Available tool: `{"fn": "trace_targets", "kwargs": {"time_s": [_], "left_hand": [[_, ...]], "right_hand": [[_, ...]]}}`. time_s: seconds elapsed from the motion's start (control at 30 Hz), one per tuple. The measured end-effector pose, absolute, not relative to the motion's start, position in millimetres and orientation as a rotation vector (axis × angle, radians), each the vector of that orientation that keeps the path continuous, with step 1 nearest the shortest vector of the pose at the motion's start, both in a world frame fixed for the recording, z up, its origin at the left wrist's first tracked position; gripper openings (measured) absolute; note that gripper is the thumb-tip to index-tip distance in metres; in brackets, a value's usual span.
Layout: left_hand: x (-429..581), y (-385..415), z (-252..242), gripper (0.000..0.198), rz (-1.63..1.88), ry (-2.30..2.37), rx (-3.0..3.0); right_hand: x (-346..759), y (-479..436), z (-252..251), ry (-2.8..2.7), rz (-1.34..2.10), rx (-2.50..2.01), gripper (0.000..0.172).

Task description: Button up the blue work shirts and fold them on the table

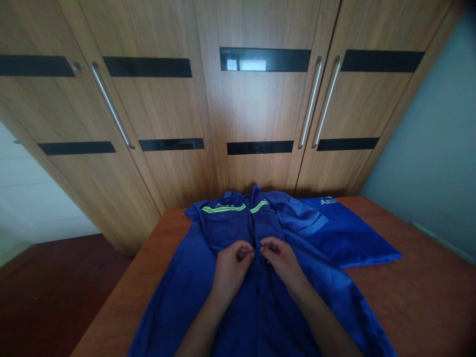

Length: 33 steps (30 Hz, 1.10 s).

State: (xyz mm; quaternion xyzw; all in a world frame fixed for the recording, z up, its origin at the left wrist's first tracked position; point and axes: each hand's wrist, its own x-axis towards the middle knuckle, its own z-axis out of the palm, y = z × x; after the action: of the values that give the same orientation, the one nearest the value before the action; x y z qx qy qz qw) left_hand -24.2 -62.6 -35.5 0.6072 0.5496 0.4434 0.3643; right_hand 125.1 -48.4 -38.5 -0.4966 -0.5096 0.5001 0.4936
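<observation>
A blue work jacket [193,277] with yellow-green reflective strips lies spread front side up before me, its collar toward the wardrobe. At the middle of its front opening, my left hand [233,265] pinches one edge of the cloth between thumb and fingers. Just across from it, my right hand [280,258] pinches the facing edge. A small gap parts the fingertips of the two hands. Whether a button sits in either pinch is too small to tell. Both forearms lie over the lower part of the jacket and hide some of it.
A folded blue cloth item [357,238] with white lettering lies right of the jacket. Everything rests on a reddish-brown wooden table [420,292]. Behind it stands a wooden wardrobe [256,109] with metal handles. A pale wall [431,163] rises at the right.
</observation>
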Motion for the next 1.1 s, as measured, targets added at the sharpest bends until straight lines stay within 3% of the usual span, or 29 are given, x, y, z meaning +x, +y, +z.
{"fn": "trace_targets", "kwargs": {"time_s": [0.37, 0.63, 0.8, 0.9, 1.1], "left_hand": [[-20.3, -66.7, -35.0, 0.012, 1.062, 1.604, 1.864], [-19.7, -65.4, -42.4, 0.016, 1.141, 1.596, 1.792], [-20.4, -60.1, -48.6, 0.014, 1.221, 1.433, 1.543], [-19.6, -58.6, -47.5, 0.013, 1.219, 1.337, 1.405], [-15.4, -61.8, -43.4, 0.023, 1.265, 1.273, 1.122]], "right_hand": [[123.7, -48.0, -41.1, -1.236, 1.27, -1.111, 0.013], [124.3, -47.6, -42.3, -1.292, 1.367, -1.031, 0.022], [124.2, -45.6, -48.9, -1.509, 1.059, -1.104, 0.018], [123.0, -47.4, -48.9, -1.648, 0.814, -1.077, 0.024], [118.0, -51.3, -46.7, -1.764, 0.697, -1.028, 0.03]]}}
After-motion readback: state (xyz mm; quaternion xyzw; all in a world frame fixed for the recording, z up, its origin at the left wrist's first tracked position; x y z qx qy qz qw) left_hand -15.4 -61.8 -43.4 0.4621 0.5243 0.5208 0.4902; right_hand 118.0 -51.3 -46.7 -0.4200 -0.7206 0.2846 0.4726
